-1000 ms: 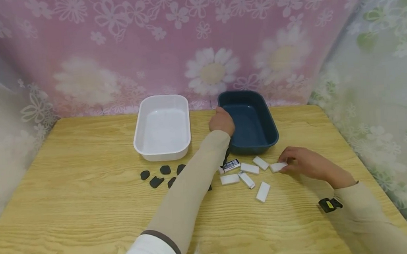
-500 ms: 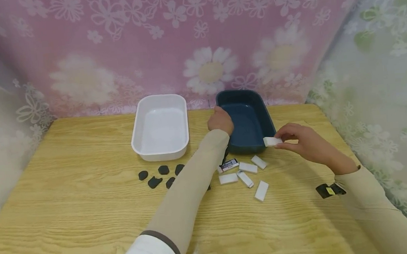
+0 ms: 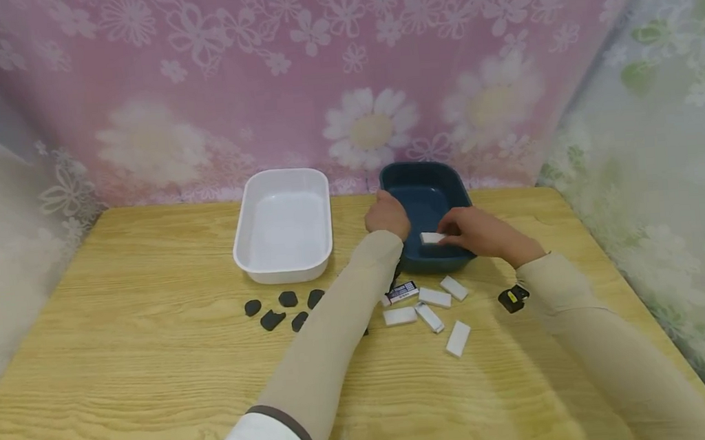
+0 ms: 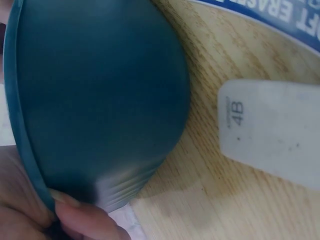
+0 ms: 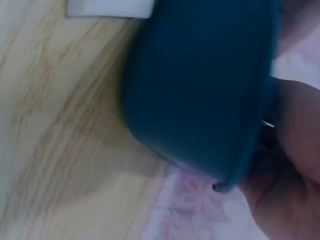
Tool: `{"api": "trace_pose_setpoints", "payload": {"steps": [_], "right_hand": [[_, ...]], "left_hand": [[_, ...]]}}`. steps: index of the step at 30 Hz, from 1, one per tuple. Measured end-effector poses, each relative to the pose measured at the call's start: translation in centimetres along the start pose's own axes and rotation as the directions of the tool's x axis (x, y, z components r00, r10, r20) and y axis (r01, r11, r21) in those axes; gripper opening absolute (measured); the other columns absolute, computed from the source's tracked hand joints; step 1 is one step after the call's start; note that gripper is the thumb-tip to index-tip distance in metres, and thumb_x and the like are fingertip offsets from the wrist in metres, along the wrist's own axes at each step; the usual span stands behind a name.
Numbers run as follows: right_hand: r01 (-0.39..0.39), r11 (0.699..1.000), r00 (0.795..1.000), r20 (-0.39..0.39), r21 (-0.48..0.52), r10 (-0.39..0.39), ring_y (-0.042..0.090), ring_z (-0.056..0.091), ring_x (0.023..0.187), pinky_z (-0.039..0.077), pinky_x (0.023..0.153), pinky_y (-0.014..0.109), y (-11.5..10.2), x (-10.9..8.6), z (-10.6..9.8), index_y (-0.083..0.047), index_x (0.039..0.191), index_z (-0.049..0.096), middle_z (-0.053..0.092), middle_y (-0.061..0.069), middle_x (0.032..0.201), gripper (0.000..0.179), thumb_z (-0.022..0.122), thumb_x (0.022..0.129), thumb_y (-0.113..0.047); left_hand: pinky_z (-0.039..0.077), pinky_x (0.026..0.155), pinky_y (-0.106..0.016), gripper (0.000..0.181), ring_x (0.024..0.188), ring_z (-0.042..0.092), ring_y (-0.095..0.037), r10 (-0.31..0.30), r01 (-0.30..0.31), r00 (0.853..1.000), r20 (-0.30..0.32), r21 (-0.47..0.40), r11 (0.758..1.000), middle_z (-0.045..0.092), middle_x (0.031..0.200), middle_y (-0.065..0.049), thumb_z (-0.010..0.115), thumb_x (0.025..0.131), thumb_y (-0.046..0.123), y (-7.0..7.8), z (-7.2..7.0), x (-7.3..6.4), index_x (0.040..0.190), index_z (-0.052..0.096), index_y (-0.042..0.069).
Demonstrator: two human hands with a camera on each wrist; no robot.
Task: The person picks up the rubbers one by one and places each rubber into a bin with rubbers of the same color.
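Note:
My left hand (image 3: pixel 387 216) grips the left rim of the dark blue plastic bin (image 3: pixel 439 263); the left wrist view shows its fingers (image 4: pixel 85 217) curled over that rim. Above the bin's inside, near its front right corner, my right hand (image 3: pixel 480 232) pinches a white eraser (image 3: pixel 431 238) between thumb and fingers. In the right wrist view the bin's wall (image 5: pixel 195 95) hides that eraser. Several more white erasers (image 3: pixel 458 338) lie on the table in front of the bin, one marked 4B (image 4: pixel 270 130). Beside them sits an eraser in a printed sleeve (image 3: pixel 400 292).
A white plastic bin (image 3: pixel 285 276) stands left of the blue one on the wooden table (image 3: pixel 151 346). Several small black pieces (image 3: pixel 272 319) lie before it, some hidden by my left forearm. A flowered pink cloth (image 3: pixel 225 105) hangs behind the table.
My right hand has lifted the white eraser off the table and carried it up and left, over the blue bin. The left hand stays on the bin's rim.

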State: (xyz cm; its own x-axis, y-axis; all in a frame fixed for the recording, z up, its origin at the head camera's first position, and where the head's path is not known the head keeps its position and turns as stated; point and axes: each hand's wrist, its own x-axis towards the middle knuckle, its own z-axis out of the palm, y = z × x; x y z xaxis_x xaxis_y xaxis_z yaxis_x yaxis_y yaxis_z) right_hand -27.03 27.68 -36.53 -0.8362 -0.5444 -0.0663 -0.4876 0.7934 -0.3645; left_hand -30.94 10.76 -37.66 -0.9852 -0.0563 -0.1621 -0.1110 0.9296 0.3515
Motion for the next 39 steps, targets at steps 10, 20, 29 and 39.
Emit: {"api": "trace_pose_setpoints", "payload": {"steps": [10, 20, 29, 39], "right_hand": [[0.061, 0.995, 0.996, 0.075, -0.078, -0.055, 0.018, 0.062, 0.075, 0.051, 0.070, 0.040, 0.0, 0.9, 1.0, -0.002, 0.091, 0.071, 0.067, 0.005, 0.085, 0.010, 0.071, 0.086, -0.010], [-0.060, 0.995, 0.980, 0.186, -0.086, 0.075, 0.021, 0.062, 0.079, 0.050, 0.074, 0.040, -0.1, 1.4, 1.0, -0.002, 0.093, 0.069, 0.066, 0.005, 0.085, 0.015, 0.072, 0.086, -0.015], [-0.043, 0.999, 0.997, 0.067, 0.005, 0.042, 0.032, 0.059, 0.102, 0.045, 0.087, 0.049, -1.0, -0.9, -1.3, 0.003, 0.118, 0.061, 0.061, 0.017, 0.115, 0.028, 0.060, 0.095, -0.014], [0.109, 0.994, 0.981, -0.163, 0.010, -0.106, 0.013, 0.060, 0.085, 0.051, 0.073, 0.037, -3.6, -7.1, -0.5, -0.007, 0.108, 0.067, 0.063, 0.000, 0.099, 0.017, 0.064, 0.091, -0.005]], "left_hand": [[0.051, 0.053, -0.027, 0.067, 0.055, 0.059, -0.012, 0.038, -0.038, 0.999, 0.002, 0.031, 0.999, 0.064, 0.074, 0.000, 0.056, 0.095, 0.031, 0.5, 0.5, 0.0, 0.147, 0.024, 0.002], [0.049, 0.050, -0.026, 0.069, 0.052, 0.058, -0.011, 0.031, -0.032, 0.999, 0.022, 0.043, 0.999, 0.064, 0.072, 0.000, 0.057, 0.095, 0.032, 0.8, 0.9, -0.1, 0.148, 0.024, 0.003], [0.050, 0.050, -0.027, 0.071, 0.055, 0.059, -0.012, 0.025, -0.026, 1.000, 0.017, 0.051, 0.998, 0.065, 0.075, -0.001, 0.060, 0.093, 0.033, 0.5, 0.9, 0.3, 0.147, 0.025, 0.003], [0.049, 0.049, -0.027, 0.069, 0.053, 0.058, -0.011, 0.033, -0.033, 0.999, 0.004, 0.031, 0.999, 0.064, 0.071, -0.001, 0.060, 0.093, 0.030, -0.3, 0.4, 0.4, 0.145, 0.026, 0.001]]}}
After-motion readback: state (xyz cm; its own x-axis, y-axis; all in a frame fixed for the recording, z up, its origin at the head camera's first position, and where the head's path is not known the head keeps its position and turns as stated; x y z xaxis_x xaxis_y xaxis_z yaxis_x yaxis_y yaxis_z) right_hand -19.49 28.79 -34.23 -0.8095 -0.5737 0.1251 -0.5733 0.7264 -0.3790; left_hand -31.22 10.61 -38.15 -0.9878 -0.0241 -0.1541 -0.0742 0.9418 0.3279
